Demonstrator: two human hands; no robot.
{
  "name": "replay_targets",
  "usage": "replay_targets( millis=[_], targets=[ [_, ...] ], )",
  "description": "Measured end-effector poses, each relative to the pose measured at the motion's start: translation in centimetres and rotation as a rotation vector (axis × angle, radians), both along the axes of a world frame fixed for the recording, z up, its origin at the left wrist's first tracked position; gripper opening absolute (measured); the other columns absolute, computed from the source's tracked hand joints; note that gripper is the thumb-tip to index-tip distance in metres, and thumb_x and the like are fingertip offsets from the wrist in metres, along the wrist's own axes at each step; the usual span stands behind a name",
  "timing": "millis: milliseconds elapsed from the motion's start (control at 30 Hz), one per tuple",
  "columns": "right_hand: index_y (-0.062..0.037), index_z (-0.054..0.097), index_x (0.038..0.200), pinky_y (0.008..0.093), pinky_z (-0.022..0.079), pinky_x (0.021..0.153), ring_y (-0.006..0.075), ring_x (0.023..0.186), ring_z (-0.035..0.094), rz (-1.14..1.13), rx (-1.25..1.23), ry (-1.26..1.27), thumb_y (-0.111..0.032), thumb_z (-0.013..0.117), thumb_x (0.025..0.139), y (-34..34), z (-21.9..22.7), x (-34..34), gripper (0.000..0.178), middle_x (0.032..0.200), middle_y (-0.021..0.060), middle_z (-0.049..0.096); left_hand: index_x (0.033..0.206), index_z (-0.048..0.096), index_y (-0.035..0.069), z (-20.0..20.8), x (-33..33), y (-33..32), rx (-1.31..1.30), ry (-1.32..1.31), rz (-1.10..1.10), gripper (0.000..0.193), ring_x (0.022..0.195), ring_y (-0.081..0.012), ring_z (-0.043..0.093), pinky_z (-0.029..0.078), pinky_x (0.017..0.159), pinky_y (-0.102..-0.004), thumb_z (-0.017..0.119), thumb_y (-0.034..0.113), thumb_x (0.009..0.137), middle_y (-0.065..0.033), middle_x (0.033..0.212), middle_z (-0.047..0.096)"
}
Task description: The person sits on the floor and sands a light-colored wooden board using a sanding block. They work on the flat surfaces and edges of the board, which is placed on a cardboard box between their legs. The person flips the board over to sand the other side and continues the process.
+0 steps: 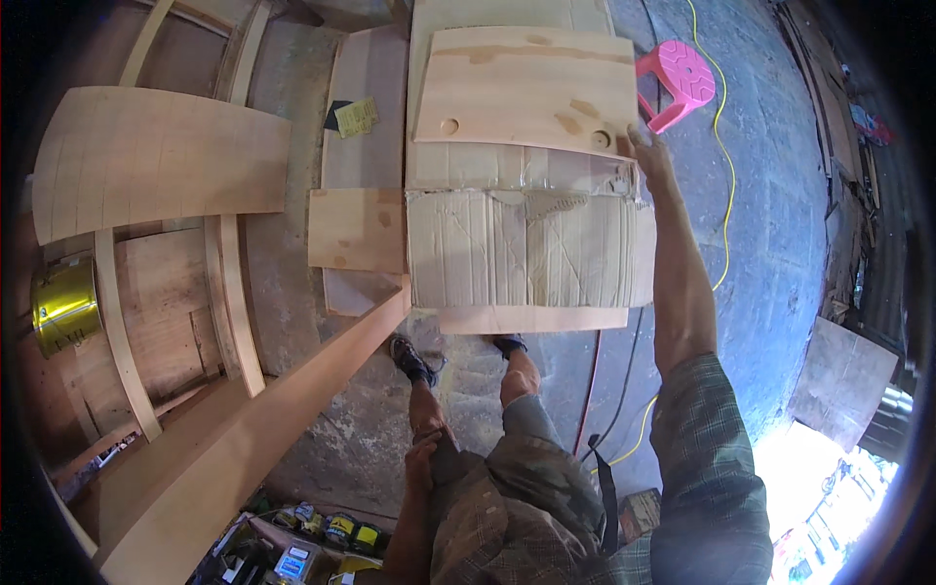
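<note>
A pale wooden panel (526, 88) lies on a cardboard-covered stack in front of me. It has a round recess near each of its two lower corners and several brown filler patches. My right hand (651, 151) is at the panel's lower right corner, its fingers closed on the edge. Down by my left thigh is my left hand (421, 460), close to the leg of my shorts. Its fingers are partly hidden, and whether anything is in them is unclear. Creased cardboard (522, 249) covers the near part of the stack.
A pink plastic stool (682, 76) stands beyond my right hand, near a yellow cable (726, 166). Sandpaper pieces (357, 117) lie on a board to the left. A long wooden plank (263, 429) slants across the lower left, near a wooden frame and a yellow can (66, 307).
</note>
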State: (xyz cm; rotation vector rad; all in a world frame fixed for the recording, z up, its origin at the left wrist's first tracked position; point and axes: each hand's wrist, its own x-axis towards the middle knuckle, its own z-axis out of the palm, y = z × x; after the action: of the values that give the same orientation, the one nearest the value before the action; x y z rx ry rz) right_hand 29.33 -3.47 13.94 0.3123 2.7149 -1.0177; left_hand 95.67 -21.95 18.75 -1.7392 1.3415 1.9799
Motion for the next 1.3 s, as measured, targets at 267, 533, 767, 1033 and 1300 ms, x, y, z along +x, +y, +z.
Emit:
replay_targets(
  millis=[267,533,767,1033,1300],
  targets=[
    [0.0002,0.059,0.111,0.0487,0.042,0.088,0.0442,0.103,0.052,0.306,0.352,-0.084,-0.034,0.054,0.085,13.4,-6.5,25.5,0.043,0.106,0.0301,0.056,0.126,0.051,-0.001,1.1,-4.1,-1.7,-0.287,0.010,-0.252,0.050,0.106,-0.0261,0.055,0.041,0.092,-0.0326,0.054,0.011,0.077,-0.0160,0.122,0.054],
    [-0.0038,0.065,0.085,0.0433,0.051,0.072,0.0364,0.079,0.062,0.882,0.317,-0.647,-0.020,0.050,0.083,28.5,-0.6,59.4,0.022,0.084,0.0167,0.065,0.140,0.027,-0.001,1.5,-5.4,-5.6,-0.611,0.272,-0.392,0.069,0.126,-0.0289,0.037,0.027,0.106,-0.0354,0.047,-0.002,0.075,-0.0224,0.136,0.038],
    [-0.0044,0.061,0.080,0.0379,0.046,0.058,0.0242,0.058,0.059,0.308,0.126,-0.603,-0.028,0.051,0.089,22.9,8.2,60.4,0.028,0.068,0.0123,0.061,0.133,0.037,0.001,5.2,-4.1,-8.0,-0.551,0.326,-0.466,0.060,0.087,-0.0161,0.052,0.045,0.075,-0.0279,0.051,-0.001,0.075,-0.0091,0.106,0.052],
    [-0.0030,0.059,0.116,0.0340,0.047,0.079,0.0248,0.090,0.060,0.292,-0.097,-0.305,-0.024,0.053,0.090,23.5,8.9,52.7,0.034,0.098,0.0143,0.064,0.120,0.049,0.010,5.7,-9.1,-1.5,-0.612,0.268,-0.627,0.049,0.071,-0.0214,0.058,0.047,0.066,-0.0322,0.056,0.008,0.072,-0.0126,0.082,0.058],
    [-0.0049,0.053,0.122,0.0387,0.043,0.092,0.0354,0.111,0.051,0.635,-0.175,-0.073,-0.022,0.065,0.081,27.8,20.9,44.7,0.046,0.122,0.0190,0.052,0.117,0.051,0.011,7.9,-18.9,18.5,-0.432,0.235,-0.715,0.049,0.074,-0.0226,0.060,0.047,0.064,-0.0335,0.059,0.009,0.069,-0.0144,0.088,0.061]
  ],
)
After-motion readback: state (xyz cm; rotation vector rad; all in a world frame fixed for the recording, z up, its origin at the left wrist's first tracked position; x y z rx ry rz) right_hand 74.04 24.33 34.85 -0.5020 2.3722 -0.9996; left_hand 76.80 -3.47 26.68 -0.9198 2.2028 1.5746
